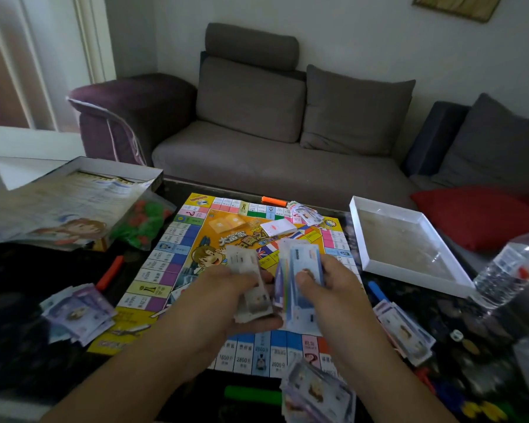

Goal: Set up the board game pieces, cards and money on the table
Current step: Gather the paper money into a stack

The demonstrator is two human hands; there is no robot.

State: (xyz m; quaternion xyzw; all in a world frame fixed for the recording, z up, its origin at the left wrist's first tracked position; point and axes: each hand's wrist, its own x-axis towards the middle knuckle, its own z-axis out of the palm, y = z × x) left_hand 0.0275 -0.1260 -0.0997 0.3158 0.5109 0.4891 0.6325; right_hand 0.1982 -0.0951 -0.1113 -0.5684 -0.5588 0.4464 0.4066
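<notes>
Both hands are up over the near half of the board [177, 254], each holding play money. Left hand [226, 300] has its fingers curled under a small grey-white wad [248, 285], thumb on top; the notes blur together, so their count and print cannot be read. Right hand [333, 282] pinches a blue fan [300, 288] of notes, thumb pressed on the face, fingers hidden behind. The fan's long axis runs from the near edge away toward the sofa [257, 154], tilted slightly left; its lower end hangs past the palm, and the wad leans the same way. The two bundles sit just beside each other, and I cannot tell whether they touch.

Much of the board's centre art is covered by the hands. Four other money piles lie around: purple pile [80, 312] at the left edge, one pile [406, 334] off the right edge, one pile [318, 392] at the near edge partly cut by the right forearm, and a far pile [306, 213] at the far corner. A white card stack [278, 228] lies on the board near it.

Left of the board, a box [119, 169] holds a rule sheet [68, 203], with a bag [141, 221] of red and green pieces against it. To the right lie a white lid [409, 245] and a bottle [513, 264], the bottle cut by the frame edge. Small coloured pieces at the lower right corner are too blurred to name.
</notes>
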